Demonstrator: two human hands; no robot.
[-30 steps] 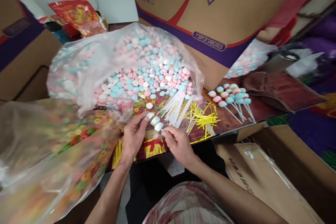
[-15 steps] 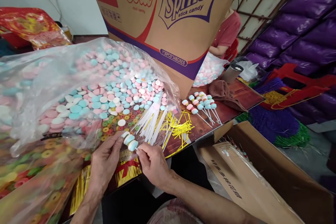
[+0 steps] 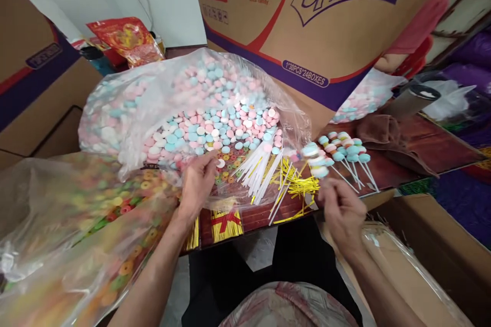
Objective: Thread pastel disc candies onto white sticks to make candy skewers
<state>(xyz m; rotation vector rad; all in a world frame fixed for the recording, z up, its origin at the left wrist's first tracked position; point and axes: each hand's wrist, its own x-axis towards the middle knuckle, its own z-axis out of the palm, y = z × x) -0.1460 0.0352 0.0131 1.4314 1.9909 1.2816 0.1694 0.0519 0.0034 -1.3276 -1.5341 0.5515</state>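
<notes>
A stick threaded with white, pale blue and yellow candies, a candy skewer (image 3: 316, 161), is pinched in my right hand (image 3: 341, 209) over the right side of the table. My left hand (image 3: 198, 181) has its fingers drawn together at a round white candy (image 3: 220, 163), above the small ring candies (image 3: 227, 168). Pink, blue and white marshmallow-like discs (image 3: 215, 125) spill from a clear plastic bag (image 3: 153, 97) behind that hand. White sticks (image 3: 255, 171) lie fanned between my hands, beside yellow twist ties (image 3: 301, 184). Several finished skewers (image 3: 351, 150) rest further right.
A large printed carton (image 3: 268, 20) stands behind the candies. On the left lies a bag of coloured rings (image 3: 126, 245). An open carton (image 3: 418, 214) sits below the table's right edge. Another person's pink sleeve (image 3: 422, 25) shows behind the big carton.
My left hand has let go of the skewer and moved to the white candy. My right hand has carried the skewer right, towards the finished ones. The view has shifted left.
</notes>
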